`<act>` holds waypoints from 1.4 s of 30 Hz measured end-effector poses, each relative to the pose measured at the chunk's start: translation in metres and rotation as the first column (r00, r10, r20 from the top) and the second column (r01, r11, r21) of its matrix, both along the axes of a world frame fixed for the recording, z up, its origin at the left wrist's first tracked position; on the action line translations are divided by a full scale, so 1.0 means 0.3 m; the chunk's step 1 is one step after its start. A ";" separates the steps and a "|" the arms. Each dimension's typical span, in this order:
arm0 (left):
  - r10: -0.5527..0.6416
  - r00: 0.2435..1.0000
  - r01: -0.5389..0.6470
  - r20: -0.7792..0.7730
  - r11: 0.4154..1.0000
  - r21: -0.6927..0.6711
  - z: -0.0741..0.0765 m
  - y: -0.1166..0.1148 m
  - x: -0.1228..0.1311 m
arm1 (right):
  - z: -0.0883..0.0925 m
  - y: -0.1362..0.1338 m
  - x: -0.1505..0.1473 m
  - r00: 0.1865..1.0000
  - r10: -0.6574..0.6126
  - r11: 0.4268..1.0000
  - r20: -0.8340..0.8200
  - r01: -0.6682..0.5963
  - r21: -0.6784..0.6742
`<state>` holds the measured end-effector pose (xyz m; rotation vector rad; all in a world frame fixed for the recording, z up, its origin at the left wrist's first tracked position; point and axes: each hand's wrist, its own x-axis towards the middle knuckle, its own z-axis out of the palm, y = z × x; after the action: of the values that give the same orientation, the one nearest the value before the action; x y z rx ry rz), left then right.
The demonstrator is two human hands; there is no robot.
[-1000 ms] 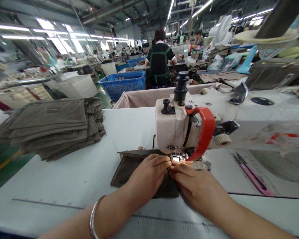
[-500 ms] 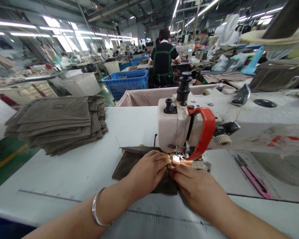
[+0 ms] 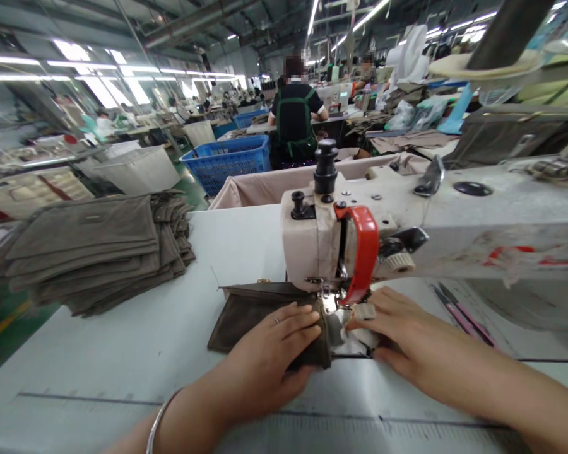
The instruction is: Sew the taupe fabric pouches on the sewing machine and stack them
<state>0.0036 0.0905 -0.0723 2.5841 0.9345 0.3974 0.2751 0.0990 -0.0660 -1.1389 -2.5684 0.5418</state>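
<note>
A dark olive-brown fabric piece (image 3: 253,315) lies on the sewing table, its right edge close to the lit needle area of the sewing machine (image 3: 307,246). My left hand (image 3: 269,347) rests flat on that fabric, fingers stretched over its right part and thumb near the lower edge. Right of the needle, my right hand (image 3: 402,334) is apart from the fabric, fingers extended beside the machine's pale knob (image 3: 363,311) and metal plate. Its fingers and thumb are spread, with nothing seen between them; the fingertips are partly blurred.
A stack of similar fabric pieces (image 3: 94,246) sits on the table's left. Pink-handled thread snips (image 3: 464,318) lie under the machine arm. A red lever guard (image 3: 363,252) projects from the machine head. Beyond are a pink cloth-lined bin (image 3: 246,191), a blue crate (image 3: 227,165) and a seated person (image 3: 296,113).
My right hand has left the fabric edge and moved right, past the needle. My left hand has slid slightly down and flattened on the fabric. The whole view has shifted a little.
</note>
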 end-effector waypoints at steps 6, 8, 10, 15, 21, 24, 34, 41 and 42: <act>0.065 0.989 -0.057 0.132 0.996 -0.063 -0.013 0.023 -0.001 | -0.130 0.057 -0.101 0.969 -0.244 0.912 -0.044 0.245 0.327; 0.122 0.979 -0.109 0.165 0.990 -0.089 -0.015 0.026 0.005 | -0.146 0.065 -0.121 0.965 -0.260 0.899 -0.036 0.255 0.357; 0.206 0.958 -0.181 0.199 0.974 -0.138 -0.011 0.027 0.011 | -0.141 0.063 -0.123 0.963 -0.265 0.896 -0.038 0.261 0.358; 0.259 0.941 -0.241 0.220 0.965 -0.102 -0.008 0.022 0.009 | -0.084 0.015 -0.097 0.995 -0.096 0.932 -0.022 0.098 0.348; 0.140 0.986 -0.128 -0.088 0.983 0.131 -0.047 0.054 -0.047 | -0.083 -0.034 -0.125 0.986 0.167 0.908 0.003 -0.155 0.390; 0.085 0.983 -0.063 -0.163 0.989 0.137 -0.041 0.095 -0.085 | -0.103 -0.037 -0.139 0.988 0.147 0.922 -0.046 -0.121 0.367; -0.017 1.000 0.013 0.019 0.981 0.193 0.078 0.036 -0.013 | -0.113 -0.060 -0.146 0.988 0.153 0.913 0.002 -0.142 0.383; -0.109 0.985 0.143 -0.131 0.946 0.292 0.005 -0.003 0.036 | -0.128 -0.089 -0.146 0.981 0.162 0.924 -0.105 -0.114 0.366; -0.135 0.982 0.170 -0.135 0.940 0.297 -0.006 -0.004 0.029 | -0.127 -0.092 -0.147 0.980 0.166 0.923 -0.108 -0.117 0.366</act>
<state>0.0123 0.0893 -0.0743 2.9674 0.7498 0.3835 0.2312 0.0714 -0.1040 -0.7682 -2.5044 0.1594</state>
